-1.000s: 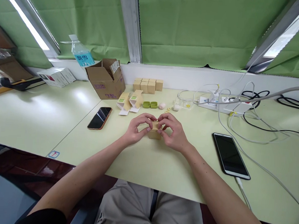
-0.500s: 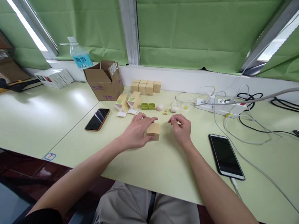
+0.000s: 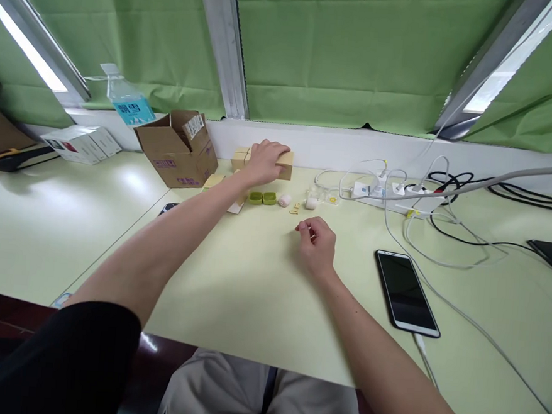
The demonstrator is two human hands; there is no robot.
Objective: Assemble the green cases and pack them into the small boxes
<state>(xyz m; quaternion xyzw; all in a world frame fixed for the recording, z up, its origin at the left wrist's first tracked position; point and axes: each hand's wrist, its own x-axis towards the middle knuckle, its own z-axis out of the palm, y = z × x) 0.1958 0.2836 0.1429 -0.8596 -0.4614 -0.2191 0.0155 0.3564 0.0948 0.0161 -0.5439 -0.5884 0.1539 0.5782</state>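
Observation:
At the back of the table, my left hand [image 3: 264,163] has its fingers over a small tan cardboard box [image 3: 286,165] at the right end of a row of similar boxes [image 3: 240,157]. The hand and forearm hide part of that row. My right hand [image 3: 318,244] rests on the table nearer to me, fingers curled in, with nothing visible in them. Just beyond it lie a small gold-coloured piece [image 3: 295,208], a pinkish-white rounded piece [image 3: 284,200] and a white one [image 3: 311,203]. A green two-part case [image 3: 262,198] stands open beside my left forearm, which partly covers the opened small boxes [image 3: 214,180].
An open brown carton [image 3: 178,156], a bottle with a blue label [image 3: 127,99] and white boxes [image 3: 82,143] stand at the back left. A charging phone [image 3: 407,292] lies on the right. Behind it are a power strip [image 3: 394,196] and loose cables.
My left hand has moved from the table's middle to the back row, and the small box has gone from the middle. My right hand stays low and curled. The view has shifted slightly.

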